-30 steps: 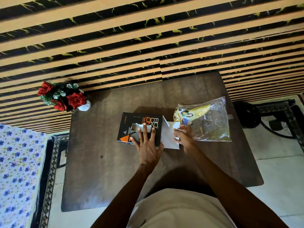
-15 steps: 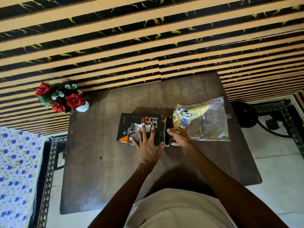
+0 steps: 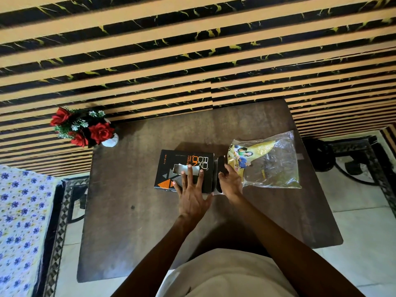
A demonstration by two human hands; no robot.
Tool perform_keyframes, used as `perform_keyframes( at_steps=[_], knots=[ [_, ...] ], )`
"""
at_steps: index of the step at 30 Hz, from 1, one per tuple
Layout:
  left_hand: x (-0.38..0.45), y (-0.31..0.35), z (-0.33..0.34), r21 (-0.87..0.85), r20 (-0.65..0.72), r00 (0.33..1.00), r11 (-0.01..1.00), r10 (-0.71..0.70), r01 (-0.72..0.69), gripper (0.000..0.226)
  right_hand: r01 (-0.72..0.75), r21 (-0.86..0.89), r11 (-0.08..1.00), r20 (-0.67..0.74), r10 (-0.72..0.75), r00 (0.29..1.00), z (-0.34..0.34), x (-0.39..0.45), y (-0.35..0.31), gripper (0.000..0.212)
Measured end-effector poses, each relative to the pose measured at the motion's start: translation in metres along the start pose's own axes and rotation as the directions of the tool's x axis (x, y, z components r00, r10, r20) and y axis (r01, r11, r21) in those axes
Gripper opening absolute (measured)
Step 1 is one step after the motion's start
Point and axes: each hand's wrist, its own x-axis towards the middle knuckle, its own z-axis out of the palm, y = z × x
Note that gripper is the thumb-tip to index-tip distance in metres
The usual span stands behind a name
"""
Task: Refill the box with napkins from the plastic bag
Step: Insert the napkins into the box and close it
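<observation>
Counted on brown table [image 3: 150,221]: one black box [image 3: 182,168], one clear plastic bag [image 3: 276,166], one vase of red flowers [image 3: 85,130] at far left corner. Two hands in view.

Box flat near table centre, long axis running left to right, printed top face up. Lettering turned sideways: large "ROCK ON" in white and orange, small "INFINITY" along left part; finer line beside the large type too small to read. Orange and grey triangles at near left corner. White napkin [image 3: 179,168] showing through slot in top face.

Right end of box toward bag; dark end flap [image 3: 220,166] standing ajar there.

Bag just right of box, lying flat, long axis left to right, yellow printed panel with pictured figures at its far left part. Print on bag not legible. Contents cannot be told.

Left hand [image 3: 192,189] flat on box top, fingers spread wide, pressing down, fingertips at the slot. Right hand [image 3: 230,182] at box's right end, fingers curled against flap; whether gripping or only pushing cannot be told.
</observation>
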Motion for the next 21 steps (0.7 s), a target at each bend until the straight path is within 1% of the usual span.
perform_keyframes(
  at_steps=[3, 5, 7, 8, 9, 10, 11, 12, 13, 14, 15, 16, 17, 18, 20, 21],
  knots=[
    [0.002, 0.001, -0.001, -0.033, 0.009, 1.0, 0.999, -0.001, 0.002, 0.091, 0.021, 0.074, 0.997, -0.008, -0.02, 1.0, 0.002, -0.006, -0.001, 0.042],
    [0.002, 0.0, -0.006, -0.131, -0.026, 1.0, 0.991, 0.014, -0.017, 0.102, 0.028, 0.019, 0.999, -0.045, -0.027, 0.999, 0.008, -0.007, -0.004, 0.038],
    [-0.003, -0.003, -0.019, -0.318, -0.15, 0.989, 0.947, 0.003, -0.05, 0.11, -0.001, 0.013, 1.0, -0.056, 0.001, 0.998, 0.011, -0.008, -0.007, 0.034],
    [-0.004, -0.009, -0.027, -0.405, -0.231, 0.972, 0.912, -0.029, -0.069, 0.109, -0.017, 0.01, 1.0, -0.042, 0.018, 0.999, 0.012, -0.009, -0.009, 0.035],
    [-0.003, -0.019, -0.035, -0.437, -0.304, 0.95, 0.896, -0.073, -0.07, 0.106, -0.021, 0.003, 1.0, -0.025, 0.021, 0.999, 0.011, -0.011, -0.011, 0.038],
    [-0.001, -0.032, -0.041, -0.424, -0.36, 0.925, 0.905, -0.123, -0.044, 0.106, -0.024, -0.003, 1.0, -0.003, 0.024, 1.0, 0.012, -0.012, -0.011, 0.043],
    [0.005, -0.049, -0.042, -0.381, -0.375, 0.909, 0.924, -0.179, 0.025, 0.109, -0.004, 0.006, 1.0, 0.01, 0.004, 1.0, 0.01, -0.014, -0.011, 0.047],
    [0.008, -0.062, -0.048, -0.353, -0.343, 0.91, 0.93, -0.232, 0.105, 0.116, 0.004, 0.023, 1.0, 0.034, -0.005, 0.999, 0.011, -0.016, -0.011, 0.05],
    [0.014, -0.076, -0.049, -0.421, -0.246, 0.923, 0.89, -0.296, 0.173, 0.121, 0.019, 0.037, 0.999, 0.057, -0.021, 0.998, 0.013, -0.018, -0.01, 0.055],
    [0.017, -0.084, -0.051, -0.565, -0.116, 0.946, 0.803, -0.302, 0.188, 0.119, 0.018, 0.056, 0.998, 0.101, -0.024, 0.995, 0.016, -0.02, -0.01, 0.062],
    [0.019, -0.091, -0.05, -0.685, -0.01, 0.97, 0.709, -0.242, 0.17, 0.106, 0.013, 0.083, 0.996, 0.155, -0.025, 0.988, 0.02, -0.021, -0.008, 0.073],
    [0.02, -0.096, -0.047, -0.764, 0.069, 0.981, 0.623, -0.183, 0.17, 0.09, -0.016, 0.125, 0.992, 0.207, -0.011, 0.978, 0.024, -0.02, -0.007, 0.086],
    [0.021, -0.099, -0.044, -0.798, 0.065, 0.987, 0.586, -0.147, 0.14, 0.082, -0.049, 0.181, 0.982, 0.252, 0.002, 0.968, 0.026, -0.019, -0.007, 0.095],
    [0.022, -0.103, -0.043, -0.819, 0.057, 0.989, 0.561, -0.136, 0.124, 0.086, -0.08, 0.225, 0.971, 0.286, 0.013, 0.958, 0.027, -0.016, -0.009, 0.098],
    [0.027, -0.107, -0.042, -0.856, 0.05, 0.984, 0.501, -0.17, 0.13, 0.094, -0.087, 0.275, 0.957, 0.306, -0.001, 0.952, 0.026, -0.007, -0.015, 0.096],
    [0.03, -0.108, -0.039, -0.864, 0.042, 0.983, 0.487, -0.18, 0.126, 0.091, -0.074, 0.281, 0.957, 0.318, -0.02, 0.948, 0.022, -0.002, -0.019, 0.096]
  ],
)
